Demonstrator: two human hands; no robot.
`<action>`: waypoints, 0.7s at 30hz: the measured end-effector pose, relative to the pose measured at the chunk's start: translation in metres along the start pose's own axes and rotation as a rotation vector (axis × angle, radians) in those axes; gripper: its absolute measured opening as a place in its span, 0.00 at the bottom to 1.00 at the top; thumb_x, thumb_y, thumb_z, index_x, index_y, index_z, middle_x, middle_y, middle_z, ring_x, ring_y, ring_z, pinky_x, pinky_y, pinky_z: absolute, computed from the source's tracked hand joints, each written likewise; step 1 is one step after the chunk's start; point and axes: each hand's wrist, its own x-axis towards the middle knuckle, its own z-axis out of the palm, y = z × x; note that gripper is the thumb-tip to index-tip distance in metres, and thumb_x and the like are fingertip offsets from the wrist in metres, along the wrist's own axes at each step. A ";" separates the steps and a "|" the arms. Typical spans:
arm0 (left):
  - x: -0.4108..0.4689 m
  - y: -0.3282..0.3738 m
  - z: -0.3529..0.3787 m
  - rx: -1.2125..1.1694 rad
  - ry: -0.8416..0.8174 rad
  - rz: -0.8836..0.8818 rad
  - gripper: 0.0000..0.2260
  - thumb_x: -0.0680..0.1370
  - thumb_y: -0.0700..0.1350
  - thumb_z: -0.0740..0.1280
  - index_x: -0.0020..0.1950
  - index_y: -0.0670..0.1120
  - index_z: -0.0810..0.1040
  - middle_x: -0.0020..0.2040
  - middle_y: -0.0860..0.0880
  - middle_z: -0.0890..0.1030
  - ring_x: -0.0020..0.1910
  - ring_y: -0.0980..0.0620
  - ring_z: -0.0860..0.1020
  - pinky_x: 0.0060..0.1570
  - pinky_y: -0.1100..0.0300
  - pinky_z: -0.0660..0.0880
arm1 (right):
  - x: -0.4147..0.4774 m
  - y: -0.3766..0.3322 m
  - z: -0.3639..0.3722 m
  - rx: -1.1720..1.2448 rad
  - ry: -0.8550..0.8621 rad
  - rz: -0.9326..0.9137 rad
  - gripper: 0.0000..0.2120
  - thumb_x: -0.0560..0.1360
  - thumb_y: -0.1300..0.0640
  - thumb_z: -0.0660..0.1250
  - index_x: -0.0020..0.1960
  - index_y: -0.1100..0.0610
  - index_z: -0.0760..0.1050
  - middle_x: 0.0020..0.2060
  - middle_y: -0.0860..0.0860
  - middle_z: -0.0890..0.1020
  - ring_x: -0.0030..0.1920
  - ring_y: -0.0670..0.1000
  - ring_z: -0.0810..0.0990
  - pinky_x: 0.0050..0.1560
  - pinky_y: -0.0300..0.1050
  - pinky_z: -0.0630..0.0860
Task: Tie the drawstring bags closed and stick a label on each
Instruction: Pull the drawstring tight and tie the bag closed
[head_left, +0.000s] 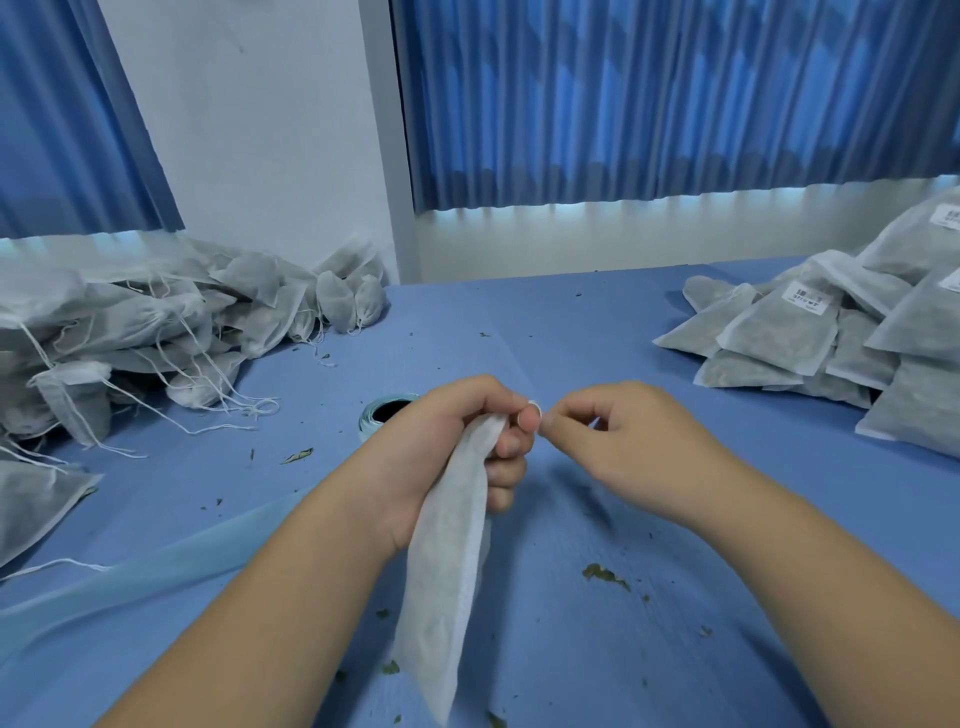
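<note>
A white drawstring bag (447, 571) hangs from my left hand (457, 441), which grips its gathered neck above the blue table (597, 338). My right hand (628, 436) sits just to the right, thumb and fingers pinched at the bag's top, where a bit of white string shows between the two hands. The string itself is mostly hidden by my fingers. A roll of labels (387, 410) stands on the table just behind my left hand, partly hidden by it.
A heap of untied bags with loose strings (130, 332) fills the left side. Flat bags bearing white labels (841, 332) are stacked at the right. A pale blue strip of backing paper (130, 577) trails across the lower left. Dried leaf crumbs (605, 574) lie scattered about.
</note>
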 end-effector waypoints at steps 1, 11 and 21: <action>0.001 -0.001 -0.001 -0.027 -0.002 -0.006 0.05 0.68 0.45 0.65 0.32 0.47 0.76 0.28 0.52 0.67 0.23 0.56 0.62 0.21 0.65 0.64 | 0.001 0.003 0.000 -0.106 0.021 -0.002 0.08 0.76 0.46 0.65 0.44 0.46 0.81 0.38 0.41 0.77 0.38 0.40 0.75 0.41 0.39 0.71; 0.003 -0.005 -0.003 -0.076 0.025 -0.015 0.06 0.69 0.44 0.64 0.33 0.46 0.75 0.29 0.52 0.67 0.23 0.55 0.63 0.22 0.65 0.64 | -0.001 -0.013 -0.013 0.426 0.133 -0.024 0.03 0.73 0.56 0.68 0.40 0.52 0.78 0.33 0.42 0.80 0.33 0.45 0.78 0.38 0.39 0.74; 0.003 -0.007 -0.004 0.007 0.028 0.008 0.06 0.69 0.46 0.66 0.34 0.46 0.76 0.30 0.52 0.69 0.25 0.55 0.65 0.24 0.64 0.67 | -0.005 -0.018 -0.012 0.419 0.022 0.028 0.07 0.72 0.56 0.67 0.35 0.53 0.78 0.27 0.47 0.79 0.29 0.45 0.76 0.35 0.41 0.73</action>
